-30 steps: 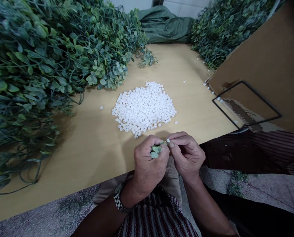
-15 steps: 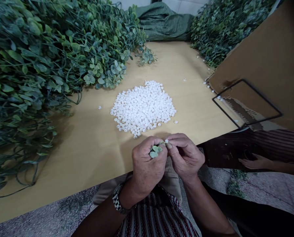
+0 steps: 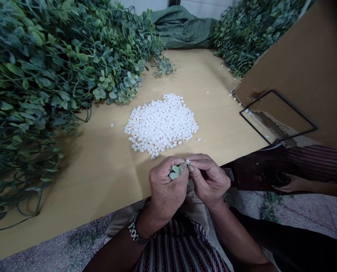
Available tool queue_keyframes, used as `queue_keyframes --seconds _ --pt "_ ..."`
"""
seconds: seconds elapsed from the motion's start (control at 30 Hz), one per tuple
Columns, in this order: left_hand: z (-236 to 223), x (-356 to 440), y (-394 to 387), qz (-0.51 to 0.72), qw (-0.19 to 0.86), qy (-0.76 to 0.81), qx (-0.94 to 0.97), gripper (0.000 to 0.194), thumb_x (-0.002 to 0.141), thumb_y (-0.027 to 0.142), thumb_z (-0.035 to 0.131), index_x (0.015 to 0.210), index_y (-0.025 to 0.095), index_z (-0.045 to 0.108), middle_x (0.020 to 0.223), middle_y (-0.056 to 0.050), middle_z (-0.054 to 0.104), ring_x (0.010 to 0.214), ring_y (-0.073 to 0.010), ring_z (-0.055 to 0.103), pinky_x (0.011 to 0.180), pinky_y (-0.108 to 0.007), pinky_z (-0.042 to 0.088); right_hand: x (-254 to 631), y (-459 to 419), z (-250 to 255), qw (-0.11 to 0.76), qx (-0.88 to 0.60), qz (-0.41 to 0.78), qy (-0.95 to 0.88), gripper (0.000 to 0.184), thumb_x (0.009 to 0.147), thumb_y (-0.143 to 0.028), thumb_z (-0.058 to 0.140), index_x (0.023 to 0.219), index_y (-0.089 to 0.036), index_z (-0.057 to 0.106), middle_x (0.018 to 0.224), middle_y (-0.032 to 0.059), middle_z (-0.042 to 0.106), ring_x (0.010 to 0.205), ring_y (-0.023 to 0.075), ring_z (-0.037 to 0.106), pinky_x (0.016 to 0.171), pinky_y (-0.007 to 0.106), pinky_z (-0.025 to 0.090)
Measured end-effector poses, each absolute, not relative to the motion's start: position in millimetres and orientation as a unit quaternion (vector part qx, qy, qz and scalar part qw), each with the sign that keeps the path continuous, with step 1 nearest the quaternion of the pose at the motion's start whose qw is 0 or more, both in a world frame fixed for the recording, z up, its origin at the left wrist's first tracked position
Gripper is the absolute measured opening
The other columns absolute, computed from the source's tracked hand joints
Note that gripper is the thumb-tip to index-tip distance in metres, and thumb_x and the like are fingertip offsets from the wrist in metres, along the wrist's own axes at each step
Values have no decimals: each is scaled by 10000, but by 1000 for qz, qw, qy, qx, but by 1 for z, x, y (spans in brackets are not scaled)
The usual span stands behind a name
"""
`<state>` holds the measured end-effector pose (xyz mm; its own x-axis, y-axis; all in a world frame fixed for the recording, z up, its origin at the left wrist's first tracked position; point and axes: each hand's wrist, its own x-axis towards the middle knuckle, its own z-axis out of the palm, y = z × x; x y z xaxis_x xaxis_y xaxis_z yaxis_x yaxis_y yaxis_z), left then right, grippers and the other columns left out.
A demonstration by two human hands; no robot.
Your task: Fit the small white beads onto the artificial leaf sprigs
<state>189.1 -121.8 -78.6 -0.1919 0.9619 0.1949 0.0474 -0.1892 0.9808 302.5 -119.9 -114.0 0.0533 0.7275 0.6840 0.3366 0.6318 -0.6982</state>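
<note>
My left hand (image 3: pixel 168 189) is closed around a green leafy sprig (image 3: pixel 175 172), whose leaves stick out between thumb and fingers. A thin stem runs from it toward my right hand (image 3: pixel 209 180). There, thumb and forefinger pinch a small white flower-like piece (image 3: pixel 187 162) at the stem's tip. Both hands meet just over the table's near edge. Beyond them lies a flat pile of small white pieces (image 3: pixel 161 124), with a few strays around it. Most of the sprig is hidden inside my left fist.
Heaped artificial greenery (image 3: pixel 57 56) covers the table's left side; more greenery (image 3: pixel 242 34) stands at the back right. A green sack (image 3: pixel 185 28) lies at the far end. To the right are a cardboard sheet (image 3: pixel 304 68), a black wire frame (image 3: pixel 293 132) and another person's hand (image 3: pixel 294 184).
The whole view has shifted slightly. My hands keep the same hold on the sprig and the white piece. At right, the other person's hand has moved a little beside a dark round object.
</note>
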Motion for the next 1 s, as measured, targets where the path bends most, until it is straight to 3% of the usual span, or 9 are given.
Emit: queue_keyframes --seconds 0.3,0.53,0.67,0.87,1.0 --pt "-82 188 -122 574 404 494 512 141 742 101 568 628 170 613 548 48 549 471 -78 476 488 -190 452 304 -120 -114 597 -398 167 -676 265 817 -19 600 963 -225 679 882 53 715 844 181 687 725 335 581" --pt "-77 183 -119 511 467 492 528 125 768 147 558 648 178 565 570 50 502 497 -85 443 511 -207 428 321 -115 -99 532 -421 203 -706 174 857 -97 604 959 -218 675 909 55 713 893 188 681 764 339 564" --pt "-70 178 -118 468 486 493 550 77 739 127 565 707 188 530 631 40 503 569 -101 453 548 -210 403 331 -112 -85 563 -435 166 -683 169 854 -114 614 964 -224 681 899 51 686 870 190 651 773 357 532" --pt "-70 175 -114 441 550 436 559 348 670 108 638 958 198 465 917 -28 576 828 -156 556 729 -267 470 321 -111 -53 463 -327 173 -805 169 842 -144 632 986 -222 671 862 43 690 825 189 634 735 359 512" --pt "-65 173 -114 413 583 407 569 365 656 62 606 971 195 478 919 -10 561 849 -146 561 742 -255 475 319 -108 -49 431 -301 202 -826 111 864 -114 589 855 -206 649 736 7 653 729 155 595 712 337 483"
